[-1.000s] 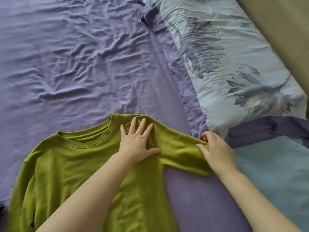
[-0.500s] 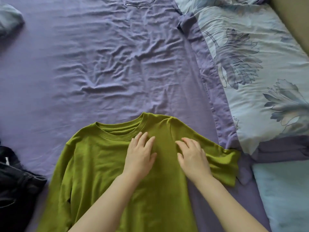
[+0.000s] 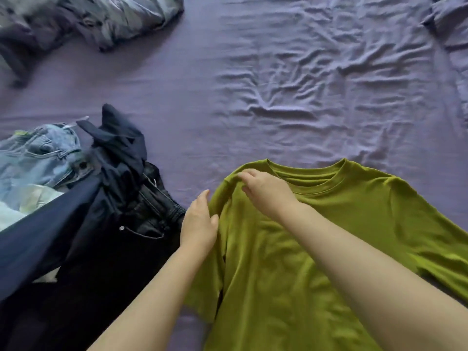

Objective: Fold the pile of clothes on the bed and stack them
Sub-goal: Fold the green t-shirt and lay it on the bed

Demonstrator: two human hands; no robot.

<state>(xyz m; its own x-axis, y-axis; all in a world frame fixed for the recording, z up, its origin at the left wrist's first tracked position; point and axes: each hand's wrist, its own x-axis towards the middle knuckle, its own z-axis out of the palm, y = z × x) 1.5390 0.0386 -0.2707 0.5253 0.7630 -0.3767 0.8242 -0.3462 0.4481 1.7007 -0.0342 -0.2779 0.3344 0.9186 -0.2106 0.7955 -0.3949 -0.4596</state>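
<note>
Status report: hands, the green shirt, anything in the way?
Right hand pinching green shirt shoulder; left hand flat at sleeve. Shirt unfolded. Dark trousers close by.

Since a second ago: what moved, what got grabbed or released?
Both hands went from the green shirt's right sleeve to its left side. The right hand let the sleeve go and now pinches the left shoulder; the left hand rests at the left sleeve. The shirt stays flat, neckline away.
</note>
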